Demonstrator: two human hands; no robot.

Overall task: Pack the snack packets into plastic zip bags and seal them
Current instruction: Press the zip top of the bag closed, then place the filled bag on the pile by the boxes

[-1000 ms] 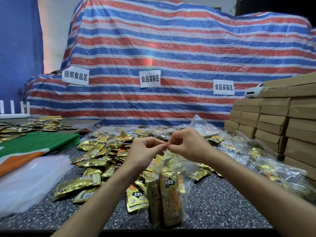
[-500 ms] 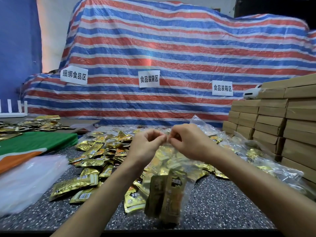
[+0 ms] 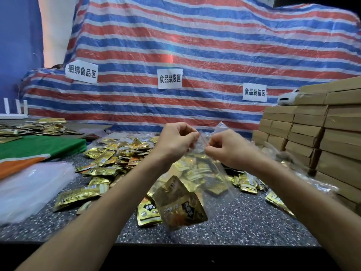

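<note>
Left hand (image 3: 175, 142) and right hand (image 3: 231, 150) each pinch, seemingly, the clear plastic zip bag (image 3: 214, 178) along its mouth; gold foil snack packets (image 3: 181, 209) hang below.

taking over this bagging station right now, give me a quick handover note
Left hand and right hand each pinch the red zip strip atop the clear zip bag, held above the table.
Snack packets sit in that bag's bottom.
Done: bag loaded. Whether the strip is fully shut, I cannot tell.
Left: finish sealing, set it down, then bag the loose packets piled on the table, using the empty bags at left.
</note>
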